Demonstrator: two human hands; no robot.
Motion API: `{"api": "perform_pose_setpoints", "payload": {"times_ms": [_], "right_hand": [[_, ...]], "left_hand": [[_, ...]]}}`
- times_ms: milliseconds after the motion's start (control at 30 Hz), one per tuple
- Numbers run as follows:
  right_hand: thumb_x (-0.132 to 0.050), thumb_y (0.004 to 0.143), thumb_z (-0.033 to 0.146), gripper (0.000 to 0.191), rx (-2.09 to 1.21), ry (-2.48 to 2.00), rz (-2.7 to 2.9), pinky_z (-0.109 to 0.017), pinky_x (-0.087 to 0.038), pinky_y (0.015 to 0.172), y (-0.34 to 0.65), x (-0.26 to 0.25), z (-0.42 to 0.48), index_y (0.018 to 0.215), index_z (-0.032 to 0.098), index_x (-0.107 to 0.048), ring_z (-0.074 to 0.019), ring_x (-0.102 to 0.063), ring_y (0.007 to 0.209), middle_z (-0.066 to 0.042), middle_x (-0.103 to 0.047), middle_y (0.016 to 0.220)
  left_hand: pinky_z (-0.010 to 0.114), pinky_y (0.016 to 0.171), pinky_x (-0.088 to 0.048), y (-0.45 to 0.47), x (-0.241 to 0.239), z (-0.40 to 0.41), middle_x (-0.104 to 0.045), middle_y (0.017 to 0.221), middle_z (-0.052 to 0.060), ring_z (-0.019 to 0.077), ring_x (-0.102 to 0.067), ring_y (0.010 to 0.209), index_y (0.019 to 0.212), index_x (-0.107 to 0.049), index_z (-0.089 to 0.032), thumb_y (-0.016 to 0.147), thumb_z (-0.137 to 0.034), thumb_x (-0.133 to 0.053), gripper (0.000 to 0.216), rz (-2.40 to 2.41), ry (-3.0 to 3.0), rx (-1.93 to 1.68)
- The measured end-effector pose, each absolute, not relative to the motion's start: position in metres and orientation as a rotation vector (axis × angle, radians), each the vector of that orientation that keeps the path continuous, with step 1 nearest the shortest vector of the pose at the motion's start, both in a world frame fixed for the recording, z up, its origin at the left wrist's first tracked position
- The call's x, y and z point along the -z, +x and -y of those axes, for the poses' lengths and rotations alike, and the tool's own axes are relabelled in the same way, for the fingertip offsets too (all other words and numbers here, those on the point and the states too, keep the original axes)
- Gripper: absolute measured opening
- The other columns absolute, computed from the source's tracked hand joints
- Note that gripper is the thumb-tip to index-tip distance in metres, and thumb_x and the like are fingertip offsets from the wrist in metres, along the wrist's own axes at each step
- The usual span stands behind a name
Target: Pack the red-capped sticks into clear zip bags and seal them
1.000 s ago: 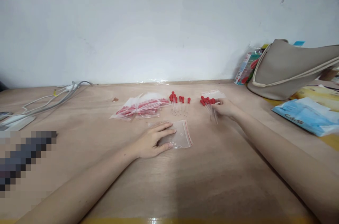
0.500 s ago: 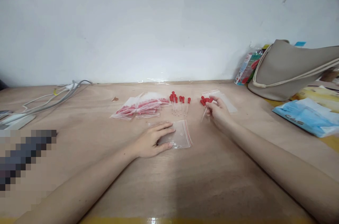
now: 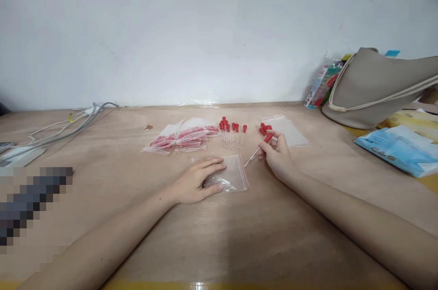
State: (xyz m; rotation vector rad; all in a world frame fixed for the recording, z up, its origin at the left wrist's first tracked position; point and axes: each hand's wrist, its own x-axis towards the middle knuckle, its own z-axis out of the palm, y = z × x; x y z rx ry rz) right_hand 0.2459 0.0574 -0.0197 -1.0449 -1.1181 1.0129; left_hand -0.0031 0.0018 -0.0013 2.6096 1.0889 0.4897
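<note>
My left hand (image 3: 200, 180) lies flat, fingers spread, on a clear zip-lock bag (image 3: 236, 173) whose red-lined edge faces right. In my right hand (image 3: 278, 155) is a glass dropper (image 3: 253, 155) with a red rubber bulb, pinched near the bulb. Its thin tip points down and left, close to the bag's red-lined edge; whether it touches I cannot tell. Just beyond that hand lie several red-bulbed droppers (image 3: 263, 128), partly hidden. A row of several more droppers (image 3: 234, 130) rests behind the bag. Left of these is a pile of filled zip-lock bags (image 3: 181, 137) showing red bulbs.
A stack of flat clear bags (image 3: 290, 132) lies behind my right hand. At the right are a blue tissue pack (image 3: 390, 153), a grey-beige bag (image 3: 376, 89) and a plastic bottle (image 3: 321, 84). Cables (image 3: 68, 125) run along the left, behind a blurred-out dark object (image 3: 34, 198).
My right hand has drawn a dropper away from the small heap, bringing it nearer and slightly left so its tip sits by the bag's edge. My left hand has stayed in place.
</note>
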Motion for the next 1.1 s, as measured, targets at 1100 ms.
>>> {"api": "perform_pose_setpoints", "payload": {"times_ms": [1100], "right_hand": [[-0.069,0.075,0.027,0.025,-1.837,-0.563,1.680,-0.026,-0.048,0.073,0.257,0.007,-0.028,0.084,0.019,-0.047,-0.0081,-0.060,0.075,0.002,-0.060,0.085]], "left_hand": [[0.046,0.104,-0.035,0.002,-0.002,-0.001,-0.041,0.140,0.012,0.0261,-0.038,0.129,0.135,-0.040,-0.020,0.089,-0.039,-0.049,0.051,-1.079,2.641,-0.484]]}}
